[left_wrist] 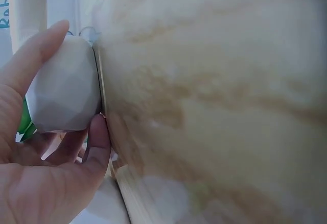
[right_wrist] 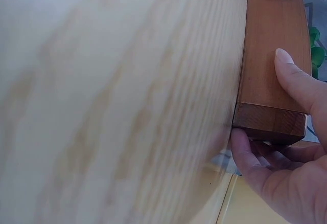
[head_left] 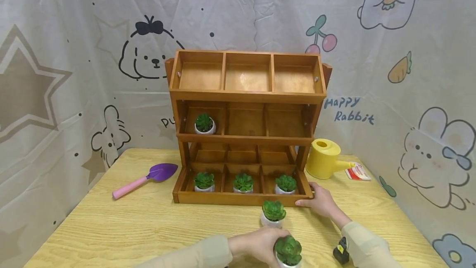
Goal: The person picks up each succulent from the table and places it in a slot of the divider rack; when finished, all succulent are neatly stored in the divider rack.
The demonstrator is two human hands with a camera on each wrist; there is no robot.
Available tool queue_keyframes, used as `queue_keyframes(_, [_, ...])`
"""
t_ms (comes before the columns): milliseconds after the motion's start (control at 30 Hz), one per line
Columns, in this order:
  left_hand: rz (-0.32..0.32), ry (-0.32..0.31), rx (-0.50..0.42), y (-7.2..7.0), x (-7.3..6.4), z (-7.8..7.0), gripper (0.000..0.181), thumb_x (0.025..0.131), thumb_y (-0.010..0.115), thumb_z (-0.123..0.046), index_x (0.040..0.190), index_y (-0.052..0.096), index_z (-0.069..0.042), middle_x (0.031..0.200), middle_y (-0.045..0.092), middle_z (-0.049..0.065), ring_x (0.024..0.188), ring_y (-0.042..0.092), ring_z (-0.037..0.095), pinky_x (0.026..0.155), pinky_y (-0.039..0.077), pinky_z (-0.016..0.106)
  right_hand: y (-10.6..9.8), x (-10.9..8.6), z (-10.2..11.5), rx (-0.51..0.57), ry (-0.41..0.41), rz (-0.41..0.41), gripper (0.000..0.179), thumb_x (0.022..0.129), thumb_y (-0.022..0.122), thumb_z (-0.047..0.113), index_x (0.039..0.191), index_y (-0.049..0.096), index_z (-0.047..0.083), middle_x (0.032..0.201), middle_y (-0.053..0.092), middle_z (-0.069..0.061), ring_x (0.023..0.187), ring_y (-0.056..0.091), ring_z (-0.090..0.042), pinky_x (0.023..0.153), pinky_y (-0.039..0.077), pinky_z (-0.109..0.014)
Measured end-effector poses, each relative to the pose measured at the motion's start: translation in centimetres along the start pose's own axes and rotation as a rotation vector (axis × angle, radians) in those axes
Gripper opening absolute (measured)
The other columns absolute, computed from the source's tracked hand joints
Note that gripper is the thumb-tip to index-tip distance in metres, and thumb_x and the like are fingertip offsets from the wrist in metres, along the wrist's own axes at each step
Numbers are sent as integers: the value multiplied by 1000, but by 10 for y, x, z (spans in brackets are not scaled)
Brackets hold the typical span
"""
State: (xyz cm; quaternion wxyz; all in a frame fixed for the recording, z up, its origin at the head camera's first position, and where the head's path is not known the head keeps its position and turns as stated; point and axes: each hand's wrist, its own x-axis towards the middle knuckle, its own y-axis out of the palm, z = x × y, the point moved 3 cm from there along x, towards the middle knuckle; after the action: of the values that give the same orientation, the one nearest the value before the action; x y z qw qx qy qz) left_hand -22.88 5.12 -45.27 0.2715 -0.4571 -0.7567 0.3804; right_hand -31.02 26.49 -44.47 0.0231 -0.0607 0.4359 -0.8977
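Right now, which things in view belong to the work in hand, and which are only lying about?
Apparently in use:
potted plant in the left hand
wooden rack, gripped by the right hand
five other potted plants

Apparently just lying about:
purple trowel
yellow watering can
red-and-white card
small black object

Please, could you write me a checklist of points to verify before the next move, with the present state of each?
1. Left hand grips the nearest potted plant: ok.
2. Right hand holds the wooden shelf at its lower front right corner: ok.
3. Straight way from held plant to shelf is free: not ok, another plant stands roughly between.
4. Lower front row has one plant per compartment: ok, three plants.
5. Shelf is fastened to the table: cannot tell.
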Motion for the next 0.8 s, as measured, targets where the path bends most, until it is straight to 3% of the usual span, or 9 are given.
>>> queue_keyframes(367, [23, 0, 11, 0, 0, 0, 54, 68, 87, -18, 114, 60, -10, 106, 68, -7, 92, 54, -12, 82, 40, 4, 1, 1, -1, -5, 5, 4, 88, 73, 82, 37, 133, 42, -14, 120, 59, -30, 106, 61, -41, 87, 50, -49])
queue_keyframes(600, [-3, 73, 26, 1, -4, -3, 44, 73, 84, -20, 111, 63, -9, 104, 70, -4, 89, 53, -15, 80, 39, 0, 2, 1, -2, 3, 7, 6, 88, 73, 83, 37, 133, 43, -13, 120, 60, -29, 105, 61, -40, 86, 50, -49])
queue_keyframes(800, [17, 39, -45, -5, -8, -3, 44, 76, 82, -19, 114, 62, -7, 105, 69, -3, 87, 53, -14, 78, 41, 2, 1, 2, -3, 2, 9, 4, 87, 72, 83, 37, 132, 43, -13, 119, 60, -29, 105, 61, -40, 86, 50, -49])
